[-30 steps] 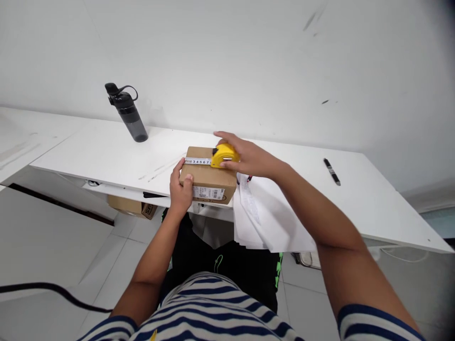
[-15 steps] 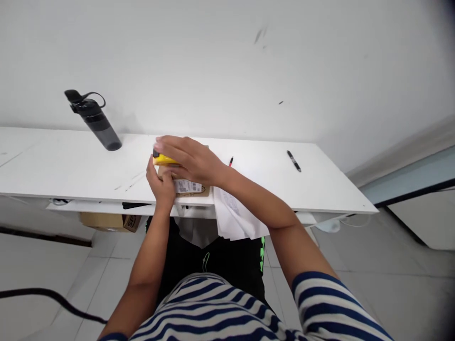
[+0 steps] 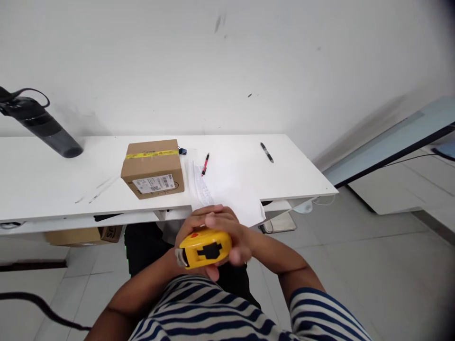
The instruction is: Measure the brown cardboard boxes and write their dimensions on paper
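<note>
A yellow tape measure (image 3: 203, 246) with a black panel and a red button is held close to my body, in front of the desk edge. Its metal end hook pokes out on the left side. My left hand (image 3: 192, 225) is wrapped behind the tape measure, most of its palm hidden. From the right, my right hand (image 3: 234, 232) curls its fingers over the top and side of the same tool. Beyond the hands, a taped cardboard box (image 3: 152, 163) with a shipping label stands on the white desk (image 3: 99, 189).
Paper sheets (image 3: 231, 199) hang over the front edge, with a red and black pen (image 3: 205, 164) on them. A black pen (image 3: 266, 152) lies to the right. At the far left stands a dark water bottle (image 3: 50, 128). Another carton (image 3: 81, 235) sits beneath the desk.
Both hands have come away from the box and back toward my body with the tape measure. The box is now uncovered, and the view has shifted to the right.
</note>
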`<action>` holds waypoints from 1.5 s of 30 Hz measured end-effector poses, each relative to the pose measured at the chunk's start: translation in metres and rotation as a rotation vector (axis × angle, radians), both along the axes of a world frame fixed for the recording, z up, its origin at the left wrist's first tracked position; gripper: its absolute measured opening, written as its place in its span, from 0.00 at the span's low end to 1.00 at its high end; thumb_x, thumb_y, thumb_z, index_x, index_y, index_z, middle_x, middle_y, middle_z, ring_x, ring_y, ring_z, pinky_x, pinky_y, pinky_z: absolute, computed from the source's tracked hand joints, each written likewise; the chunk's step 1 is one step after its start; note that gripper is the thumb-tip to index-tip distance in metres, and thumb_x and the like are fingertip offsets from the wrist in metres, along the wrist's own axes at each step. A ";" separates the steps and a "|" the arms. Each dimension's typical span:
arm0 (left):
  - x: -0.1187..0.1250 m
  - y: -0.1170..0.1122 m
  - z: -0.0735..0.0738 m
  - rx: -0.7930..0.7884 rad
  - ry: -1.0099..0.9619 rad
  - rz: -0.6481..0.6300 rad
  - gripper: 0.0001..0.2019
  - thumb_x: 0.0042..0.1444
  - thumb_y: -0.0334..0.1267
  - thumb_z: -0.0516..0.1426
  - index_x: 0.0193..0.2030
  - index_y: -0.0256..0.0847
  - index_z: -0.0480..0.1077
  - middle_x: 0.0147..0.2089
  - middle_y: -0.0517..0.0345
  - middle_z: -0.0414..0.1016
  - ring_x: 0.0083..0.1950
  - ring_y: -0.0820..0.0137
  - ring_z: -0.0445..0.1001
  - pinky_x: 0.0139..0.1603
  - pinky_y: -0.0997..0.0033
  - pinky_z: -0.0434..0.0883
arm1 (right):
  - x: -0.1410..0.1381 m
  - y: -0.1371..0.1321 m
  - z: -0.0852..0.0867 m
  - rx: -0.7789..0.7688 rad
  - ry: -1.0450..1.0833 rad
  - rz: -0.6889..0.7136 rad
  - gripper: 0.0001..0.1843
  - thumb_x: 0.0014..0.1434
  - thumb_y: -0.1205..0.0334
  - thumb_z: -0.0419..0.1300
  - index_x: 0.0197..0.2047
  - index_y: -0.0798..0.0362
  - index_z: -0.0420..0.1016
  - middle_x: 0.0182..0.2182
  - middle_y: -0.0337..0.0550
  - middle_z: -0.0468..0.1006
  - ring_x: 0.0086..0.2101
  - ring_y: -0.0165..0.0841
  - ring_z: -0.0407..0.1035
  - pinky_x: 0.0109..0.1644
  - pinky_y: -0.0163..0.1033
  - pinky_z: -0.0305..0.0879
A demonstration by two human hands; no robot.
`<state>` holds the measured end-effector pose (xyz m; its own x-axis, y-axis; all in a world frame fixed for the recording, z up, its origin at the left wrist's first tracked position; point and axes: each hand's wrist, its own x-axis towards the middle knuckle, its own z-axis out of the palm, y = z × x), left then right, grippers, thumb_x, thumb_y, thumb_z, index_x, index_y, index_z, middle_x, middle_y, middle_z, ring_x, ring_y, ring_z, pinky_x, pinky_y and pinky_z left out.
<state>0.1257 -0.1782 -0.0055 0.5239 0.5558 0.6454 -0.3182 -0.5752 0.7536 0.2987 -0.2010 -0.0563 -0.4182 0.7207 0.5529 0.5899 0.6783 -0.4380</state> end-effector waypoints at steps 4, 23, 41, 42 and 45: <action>0.007 0.038 -0.003 -0.154 0.038 0.203 0.26 0.52 0.62 0.64 0.52 0.50 0.74 0.57 0.49 0.80 0.56 0.54 0.80 0.54 0.52 0.79 | 0.037 0.056 0.028 0.189 0.199 -0.134 0.42 0.63 0.30 0.38 0.75 0.36 0.45 0.56 0.50 0.75 0.43 0.44 0.76 0.48 0.55 0.75; 0.033 0.108 -0.029 -0.325 0.732 0.060 0.20 0.50 0.54 0.66 0.33 0.39 0.69 0.29 0.63 0.71 0.30 0.73 0.68 0.29 0.75 0.63 | 0.090 0.138 0.015 -0.300 0.334 -0.498 0.15 0.66 0.44 0.51 0.41 0.46 0.61 0.34 0.39 0.73 0.32 0.33 0.67 0.36 0.38 0.63; 0.035 0.112 -0.032 -0.364 0.750 0.036 0.21 0.52 0.56 0.65 0.42 0.40 0.77 0.35 0.59 0.78 0.35 0.69 0.74 0.35 0.72 0.68 | 0.077 0.151 0.002 -0.655 0.405 -0.401 0.23 0.61 0.47 0.56 0.19 0.49 0.61 0.28 0.42 0.80 0.32 0.35 0.74 0.36 0.40 0.65; 0.035 0.112 -0.031 -0.360 0.751 0.038 0.21 0.52 0.55 0.66 0.43 0.40 0.77 0.36 0.58 0.79 0.35 0.69 0.75 0.36 0.71 0.68 | 0.076 0.152 0.001 -0.651 0.391 -0.416 0.23 0.61 0.47 0.56 0.19 0.48 0.61 0.27 0.42 0.80 0.32 0.36 0.74 0.36 0.40 0.65; 0.035 0.113 -0.030 -0.371 0.745 0.029 0.22 0.51 0.54 0.67 0.45 0.40 0.77 0.38 0.58 0.80 0.37 0.67 0.77 0.38 0.70 0.70 | 0.077 0.153 0.000 -0.644 0.359 -0.432 0.24 0.62 0.47 0.56 0.19 0.48 0.60 0.24 0.41 0.78 0.31 0.36 0.74 0.34 0.40 0.65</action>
<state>0.1602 -0.0655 -0.0354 0.7234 0.6843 -0.0922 0.3498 -0.2481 0.9034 0.3761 -0.0482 -0.0566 0.0876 0.9958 0.0273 0.4911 -0.0193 -0.8709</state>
